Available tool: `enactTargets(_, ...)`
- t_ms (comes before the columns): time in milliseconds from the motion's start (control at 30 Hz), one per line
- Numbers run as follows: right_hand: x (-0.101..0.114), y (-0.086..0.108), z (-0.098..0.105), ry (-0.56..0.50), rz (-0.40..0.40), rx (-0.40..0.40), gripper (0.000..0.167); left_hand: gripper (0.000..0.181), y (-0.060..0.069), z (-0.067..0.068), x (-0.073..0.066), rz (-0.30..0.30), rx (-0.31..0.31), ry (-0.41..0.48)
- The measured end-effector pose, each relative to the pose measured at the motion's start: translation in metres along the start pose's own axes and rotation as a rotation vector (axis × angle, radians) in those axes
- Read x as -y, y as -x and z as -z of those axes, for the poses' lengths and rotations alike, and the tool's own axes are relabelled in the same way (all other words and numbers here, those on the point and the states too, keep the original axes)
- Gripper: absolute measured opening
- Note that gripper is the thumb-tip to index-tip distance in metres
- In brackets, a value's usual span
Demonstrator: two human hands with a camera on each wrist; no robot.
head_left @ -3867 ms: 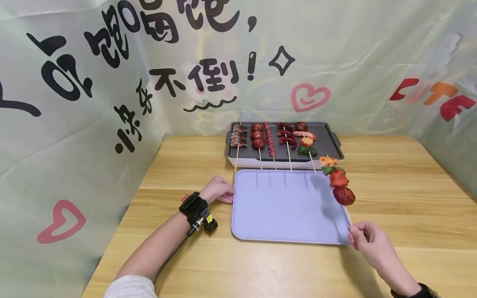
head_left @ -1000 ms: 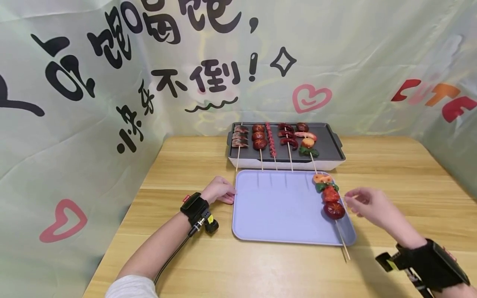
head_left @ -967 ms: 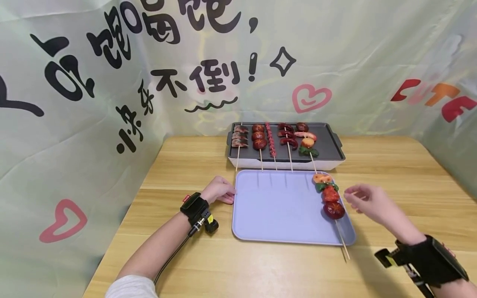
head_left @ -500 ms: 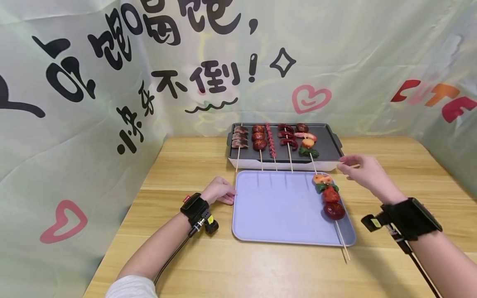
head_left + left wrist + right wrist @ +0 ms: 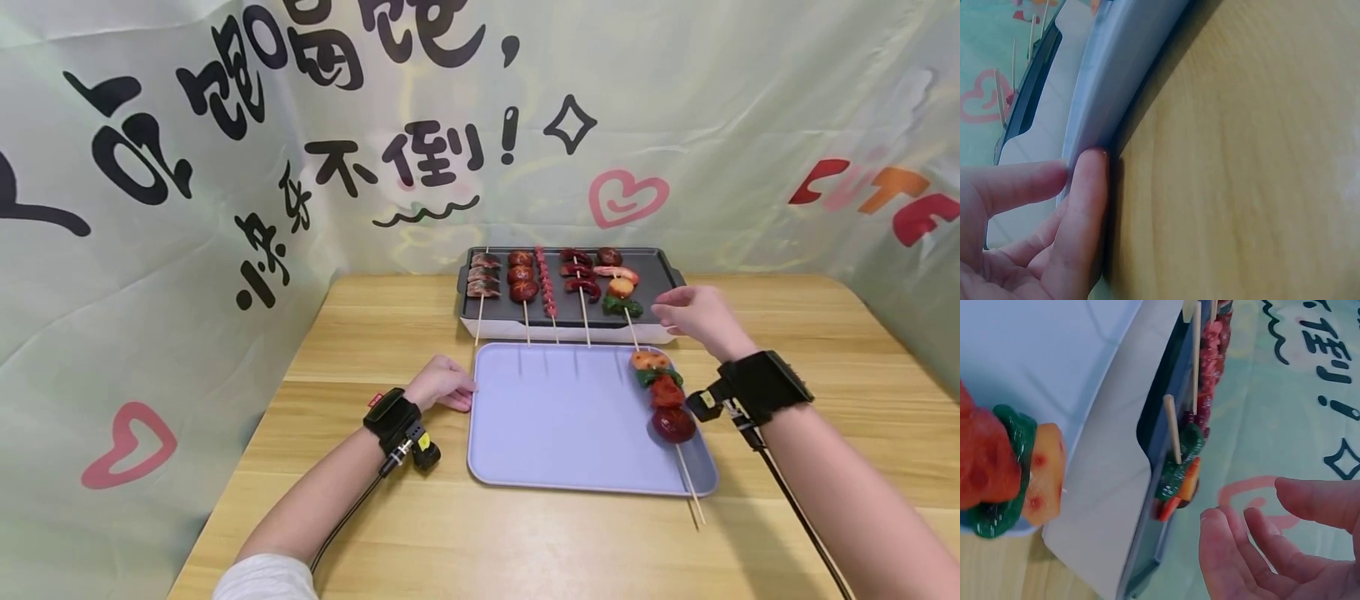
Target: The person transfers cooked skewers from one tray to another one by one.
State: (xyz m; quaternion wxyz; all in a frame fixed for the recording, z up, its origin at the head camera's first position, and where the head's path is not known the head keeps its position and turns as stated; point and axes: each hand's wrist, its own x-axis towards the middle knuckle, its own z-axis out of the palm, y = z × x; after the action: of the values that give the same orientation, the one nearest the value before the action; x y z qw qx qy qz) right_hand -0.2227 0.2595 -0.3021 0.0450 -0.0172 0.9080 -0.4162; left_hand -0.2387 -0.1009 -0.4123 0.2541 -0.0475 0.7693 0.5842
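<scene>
The left hand (image 5: 441,385) pinches the left rim of the lavender rectangular tray (image 5: 570,425); the right hand (image 5: 701,317), fingers parted and holding nothing, hovers past the tray's far right corner, near the green-ended mixed skewer (image 5: 621,287) on the black rectangular grill pan (image 5: 656,279). Gripping its bare wooden stick (image 5: 632,329) looks surest. The red-and-orange mixed skewer (image 5: 667,392) lies along the tray's right side, overhanging the near rim; room remains leftward.

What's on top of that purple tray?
One skewer of orange, green, red and dark-red pieces lies along the tray's right side, poking past the near edge. The patch beneath it is hidden.
</scene>
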Motion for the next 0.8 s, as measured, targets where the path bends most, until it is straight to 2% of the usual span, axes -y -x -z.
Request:
enactTargets(300, -0.005, -0.023, -0.017, -0.067, -0.067, 0.025, 0.037, 0.008, 0.003, 0.0, 0.0, -0.002, -0.008, -0.001)
enactTargets(667, -0.015, -0.025, -0.031, -0.093, -0.094, 0.034, 0.029, 0.01, 0.003, -0.001, -0.001, -0.003, -0.009, -0.002)
enactTargets(800, -0.015, -0.026, -0.034, -0.155, -0.139, 0.06, 0.032, 0.01, 0.002, -0.001, -0.001, 0.0, -0.017, -0.006)
